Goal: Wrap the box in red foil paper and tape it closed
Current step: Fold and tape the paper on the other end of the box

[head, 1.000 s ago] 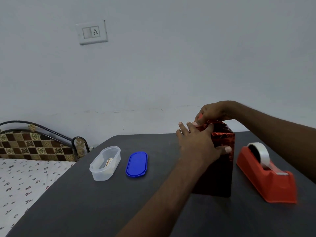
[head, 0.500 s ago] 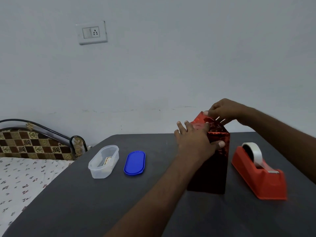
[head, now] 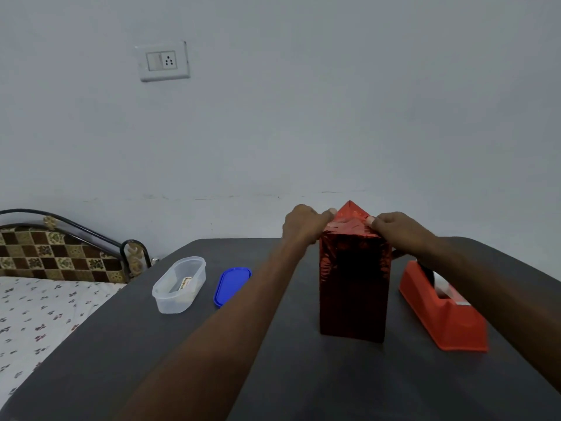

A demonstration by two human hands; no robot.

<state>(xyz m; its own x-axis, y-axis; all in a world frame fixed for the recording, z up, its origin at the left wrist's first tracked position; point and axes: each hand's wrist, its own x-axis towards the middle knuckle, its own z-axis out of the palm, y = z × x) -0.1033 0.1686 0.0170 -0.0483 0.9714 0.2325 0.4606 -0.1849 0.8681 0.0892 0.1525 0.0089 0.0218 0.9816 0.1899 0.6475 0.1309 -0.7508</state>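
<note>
The box (head: 353, 284), already wrapped in red foil paper (head: 349, 218), stands upright near the tabletop's (head: 303, 384) right edge. My left hand (head: 303, 226) and right hand (head: 394, 227) pinch the foil's top flap at either side, folded to a point. The tape dispenser (head: 443, 314) sits just right; a clear container (head: 179, 284) and blue lid (head: 232, 285) lie left.

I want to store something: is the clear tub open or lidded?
Open. The tub has no lid on; a blue lid lies flat on the table beside it.

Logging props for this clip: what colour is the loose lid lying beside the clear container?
Blue lid, seen best in the head view.
</note>
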